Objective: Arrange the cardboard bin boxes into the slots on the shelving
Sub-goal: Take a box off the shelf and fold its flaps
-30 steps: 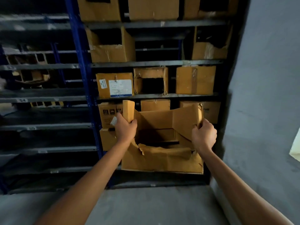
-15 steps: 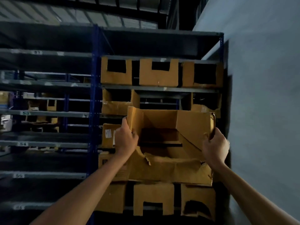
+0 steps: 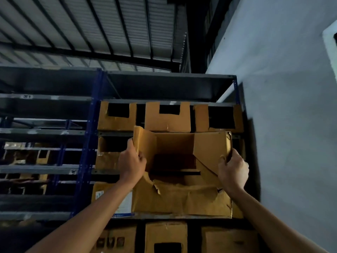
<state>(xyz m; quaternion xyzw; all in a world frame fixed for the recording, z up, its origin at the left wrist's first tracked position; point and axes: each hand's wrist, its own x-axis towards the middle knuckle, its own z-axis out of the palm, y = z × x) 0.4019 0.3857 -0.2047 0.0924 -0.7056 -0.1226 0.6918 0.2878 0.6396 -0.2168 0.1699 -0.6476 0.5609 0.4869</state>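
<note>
I hold a torn, open-fronted cardboard bin box (image 3: pixel 182 199) up in front of the blue-framed shelving (image 3: pixel 91 143). My left hand (image 3: pixel 132 163) grips its left side flap, and my right hand (image 3: pixel 233 168) grips its right wall. The box covers the middle and right of the second and third shelf levels. Three bin boxes (image 3: pixel 167 117) stand side by side on the top level. One more bin box (image 3: pixel 107 156) sits in the left slot just below them.
A grey wall (image 3: pixel 291 143) runs close along the right of the shelving. Further cardboard boxes (image 3: pixel 166 238) fill the level below the held box. A labelled box (image 3: pixel 125 203) sits behind my left forearm. Grey shelves (image 3: pixel 40 168) stretch to the left under a corrugated roof.
Both hands have lifted the torn box from the lower shelf levels up to the upper ones. My view has tilted upward, so the roof and the top shelf show now.
</note>
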